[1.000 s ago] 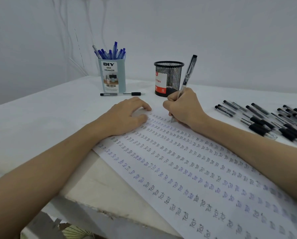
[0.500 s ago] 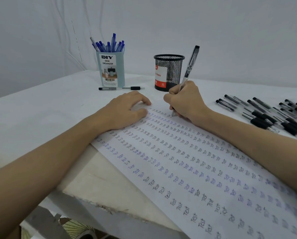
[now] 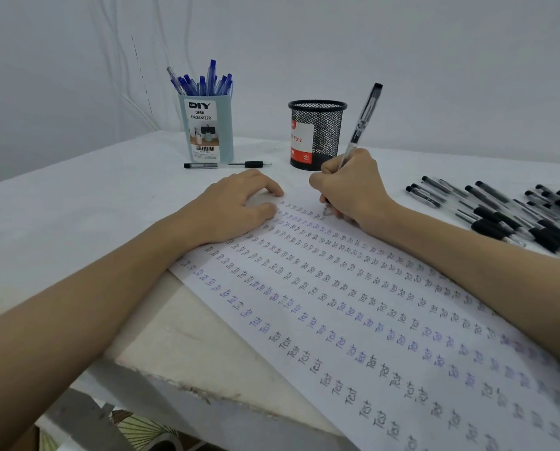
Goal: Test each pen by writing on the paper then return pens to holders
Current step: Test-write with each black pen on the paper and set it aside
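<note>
Your right hand point(image 3: 350, 190) pinches a black pen point(image 3: 361, 125) low on its barrel, fingers curled tight around it. The pen is slim and clear-bodied with a black cap end, tilted up and away from you, and its fine metal tip touches the paper point(image 3: 353, 304) at the far end of a written row. Your left hand point(image 3: 236, 206) rests palm down on the sheet's far left corner, fingers loosely bent, fingertips pressing the paper flat and holding nothing.

The paper is a large, smooth white sheet lying at an angle across the table point(image 3: 60, 222), its near part overhanging the edge toward you. It is covered with diagonal rows of the small handwritten word "Test", mostly in black ink, some in blue.

Beyond your hands stand the two holders, well apart. The left one is a pale blue plastic desk organizer point(image 3: 210, 131), straight-sided, with a printed "DIY" label, and it is packed with blue pens point(image 3: 207, 81) standing upright. The right one is a round black wire-mesh cup point(image 3: 317, 135) with a red and white label; what is inside it you cannot tell from here.

Just in front of the organizer lies a dismantled pen point(image 3: 226, 164), its barrel and its black-gripped refill end to end. To your right, a loose batch of black pens point(image 3: 506, 209) with clear barrels and rubbery black grips lies flat on the white, matte table cover.
</note>
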Available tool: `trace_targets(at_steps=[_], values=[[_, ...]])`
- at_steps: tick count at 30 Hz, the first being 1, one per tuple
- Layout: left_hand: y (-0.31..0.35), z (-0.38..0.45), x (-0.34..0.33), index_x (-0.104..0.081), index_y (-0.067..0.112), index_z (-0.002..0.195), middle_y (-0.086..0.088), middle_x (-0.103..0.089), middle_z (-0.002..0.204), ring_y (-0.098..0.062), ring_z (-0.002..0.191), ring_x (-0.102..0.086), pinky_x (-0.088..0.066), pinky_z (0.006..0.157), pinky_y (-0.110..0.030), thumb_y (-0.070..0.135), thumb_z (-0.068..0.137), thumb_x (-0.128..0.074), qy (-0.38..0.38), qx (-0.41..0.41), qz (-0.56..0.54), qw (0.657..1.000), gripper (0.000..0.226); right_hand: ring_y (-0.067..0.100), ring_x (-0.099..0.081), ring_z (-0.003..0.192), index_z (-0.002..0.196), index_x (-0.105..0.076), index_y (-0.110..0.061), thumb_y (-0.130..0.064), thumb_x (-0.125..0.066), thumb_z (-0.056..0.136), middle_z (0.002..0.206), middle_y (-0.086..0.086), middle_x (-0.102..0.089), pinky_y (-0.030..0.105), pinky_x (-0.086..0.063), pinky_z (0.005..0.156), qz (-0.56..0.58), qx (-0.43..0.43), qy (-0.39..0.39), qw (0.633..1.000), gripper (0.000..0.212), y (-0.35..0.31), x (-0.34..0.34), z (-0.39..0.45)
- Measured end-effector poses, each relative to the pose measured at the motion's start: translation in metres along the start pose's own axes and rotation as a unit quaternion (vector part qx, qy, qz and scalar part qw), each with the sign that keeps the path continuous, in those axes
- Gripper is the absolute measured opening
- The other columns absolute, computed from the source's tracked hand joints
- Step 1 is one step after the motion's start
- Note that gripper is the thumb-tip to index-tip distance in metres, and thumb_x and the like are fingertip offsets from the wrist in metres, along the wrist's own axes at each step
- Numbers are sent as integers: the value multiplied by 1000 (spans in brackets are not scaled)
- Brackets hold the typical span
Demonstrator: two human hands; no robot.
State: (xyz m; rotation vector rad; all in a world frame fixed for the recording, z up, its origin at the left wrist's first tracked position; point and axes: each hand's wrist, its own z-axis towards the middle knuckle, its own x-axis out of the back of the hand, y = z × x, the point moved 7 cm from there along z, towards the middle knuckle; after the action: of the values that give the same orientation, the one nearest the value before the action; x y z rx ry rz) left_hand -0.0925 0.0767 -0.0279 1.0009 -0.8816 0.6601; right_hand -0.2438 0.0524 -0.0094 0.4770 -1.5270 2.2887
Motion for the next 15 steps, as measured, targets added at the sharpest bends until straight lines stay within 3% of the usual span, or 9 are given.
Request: trace_targets(at_steps=[6,8,11,15], values=[[-1,1,0,-57,28,117,15,-47,116,-8,113,-45,-31,97,-26,40,87,-50,0,-1,0,1000,33,6,-43,30,42,-35,-12,4,-51,77,41,1,-39,13,-26,29,-5,-7,5,1000,42,1,1,2],[-1,1,-1,-57,29,117,15,-46,116,-6,112,-45,-31,96,-25,43,83,-48,-2,-1,4,1000,38,7,-41,28,42,-35,-12,4,-52,76,43,3,-40,14,-27,30,-9,-6,8,1000,41,1,1,2],[0,0,0,-57,29,116,15,-47,116,-5,111,-44,-31,96,-24,46,75,-41,-3,2,-2,1000,47,17,-45,42,41,-34,-13,4,-52,75,30,-9,-31,13,-26,33,-12,-11,16,1000,42,1,2,1],[0,-1,1,-58,29,117,13,-48,118,-6,112,-45,-32,99,-26,45,79,-45,-3,7,-7,1000,43,7,-36,25,56,-49,-9,-2,-57,80,39,1,-49,11,-24,32,119,-110,31,986,26,11,9,-1]])
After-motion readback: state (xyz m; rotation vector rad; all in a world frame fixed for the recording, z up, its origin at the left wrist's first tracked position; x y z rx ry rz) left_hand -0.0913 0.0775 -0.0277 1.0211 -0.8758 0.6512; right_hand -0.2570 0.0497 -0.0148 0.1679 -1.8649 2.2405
